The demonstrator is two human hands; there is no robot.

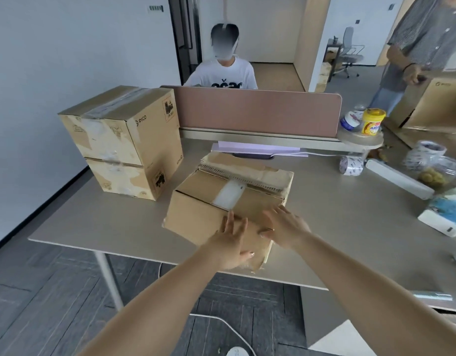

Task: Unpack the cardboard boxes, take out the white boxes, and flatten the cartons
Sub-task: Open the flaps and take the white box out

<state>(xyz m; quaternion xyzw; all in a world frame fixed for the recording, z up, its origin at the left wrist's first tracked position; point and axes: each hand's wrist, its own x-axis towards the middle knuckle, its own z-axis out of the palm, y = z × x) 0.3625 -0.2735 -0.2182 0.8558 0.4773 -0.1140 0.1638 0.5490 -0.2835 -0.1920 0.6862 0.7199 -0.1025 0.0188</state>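
A person's left hand and right hand lie flat, fingers straight, on the near corner of a taped cardboard box at the table's front edge. Behind it to the left stands a stack of two sealed cartons. Beyond the divider, another person sits.

One carton lies on the table, two stacked cartons behind-left.

Two bare forearms, unclothed down to the lower edge of view. On the left hand, a pale glossy thumbnail; on the right hand, seemingly a thin finger ring.
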